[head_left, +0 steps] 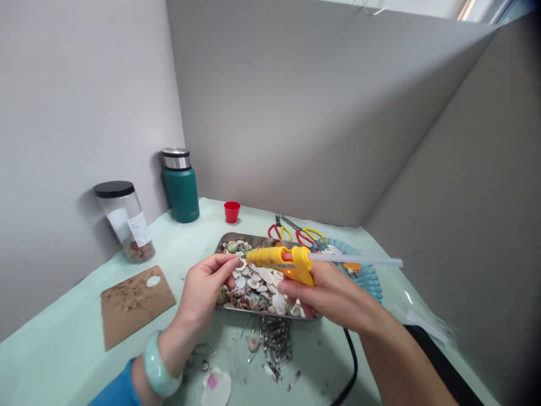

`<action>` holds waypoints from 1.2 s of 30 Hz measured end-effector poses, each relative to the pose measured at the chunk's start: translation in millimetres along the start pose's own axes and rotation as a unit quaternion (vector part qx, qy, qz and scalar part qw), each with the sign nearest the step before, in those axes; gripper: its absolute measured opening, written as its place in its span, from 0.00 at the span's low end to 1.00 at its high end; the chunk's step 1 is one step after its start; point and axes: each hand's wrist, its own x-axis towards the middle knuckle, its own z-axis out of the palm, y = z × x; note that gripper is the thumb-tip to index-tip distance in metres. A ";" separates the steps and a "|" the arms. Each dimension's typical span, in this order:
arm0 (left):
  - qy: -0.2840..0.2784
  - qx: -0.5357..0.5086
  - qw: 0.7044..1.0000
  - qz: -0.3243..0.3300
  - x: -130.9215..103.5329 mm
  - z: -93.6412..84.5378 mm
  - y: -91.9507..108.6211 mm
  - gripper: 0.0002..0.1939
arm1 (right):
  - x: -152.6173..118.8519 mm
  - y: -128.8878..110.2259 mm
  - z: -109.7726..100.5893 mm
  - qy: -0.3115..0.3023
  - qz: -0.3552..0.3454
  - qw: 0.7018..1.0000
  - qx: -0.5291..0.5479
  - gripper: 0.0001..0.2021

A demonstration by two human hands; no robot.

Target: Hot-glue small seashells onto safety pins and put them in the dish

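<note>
A yellow hot glue gun [273,258] with a long translucent glue stick [359,259] out of its back is gripped in my right hand [333,290]. Its nozzle points left, and a small orange light glows on its side. Thumb and forefinger of my left hand [205,285] pinch together right at the nozzle tip; whatever they hold is too small to make out. Beneath both hands lies a metal tray [270,314] full of seashells [253,285]. Just in front of it is a heap of small silvery metal pieces [276,341], with one small shell [253,343] beside it.
At left are brown cardboard [137,304], a black-lidded jar [127,220] and a green flask [181,192]. Behind the tray stand a red cup [232,212] and scissors [304,235]. A blue ridged dish [372,282] sits right, a black cord [351,361] front right, a white disc [216,389] near.
</note>
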 end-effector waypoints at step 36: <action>-0.004 -0.002 1.000 0.001 1.6 -0.4 -0.8 0.12 | 0.3 2.0 0.3 0.002 -0.005 1.000 0.004 0.10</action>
